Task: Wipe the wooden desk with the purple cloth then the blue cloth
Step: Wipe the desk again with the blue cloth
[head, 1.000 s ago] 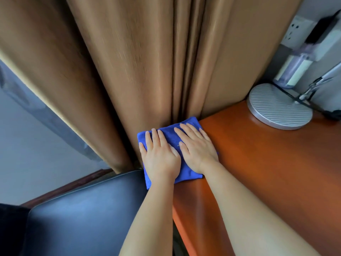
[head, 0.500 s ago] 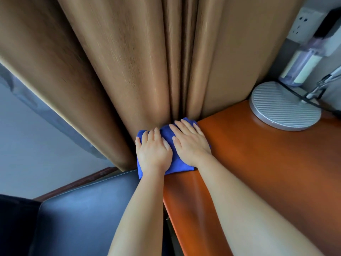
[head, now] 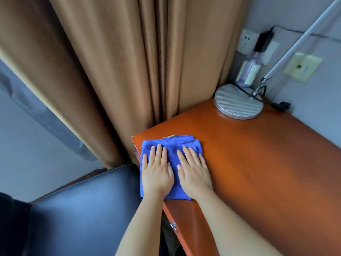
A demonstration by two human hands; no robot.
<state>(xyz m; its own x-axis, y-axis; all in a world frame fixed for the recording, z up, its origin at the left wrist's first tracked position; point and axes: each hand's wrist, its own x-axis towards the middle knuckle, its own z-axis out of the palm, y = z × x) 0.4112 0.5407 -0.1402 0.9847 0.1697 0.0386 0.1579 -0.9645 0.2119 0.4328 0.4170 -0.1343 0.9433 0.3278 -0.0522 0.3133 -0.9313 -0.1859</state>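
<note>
Blue cloth (head: 171, 156) lies folded into a thick rectangle at the near left corner of the wooden desk (head: 258, 163), its left edge hanging slightly past the desk's edge; the fabric is a saturated royal blue with a soft, fuzzy nap, and a small pale tag shows at its far edge; several folded layers are visible along the far right corner. My left hand (head: 156, 172) presses flat on the left half of the cloth, fingers straight and slightly spread; my right hand (head: 193, 172) presses flat on the right half just beside it, fingers likewise extended, neither hand curling round the fabric. The desk is a glossy reddish-orange wood; a small metal drawer pull (head: 173, 227) shows on its front below my arms. At the far corner stands a round ribbed grey lamp base (head: 238, 103) with a black cable running off it; behind it a clear bottle (head: 248, 72) with a pale label holds a faintly purple liquid. Tan curtains (head: 129, 71) hang against the desk's left end; a black leather chair (head: 83, 209) sits beside the desk on my left.
</note>
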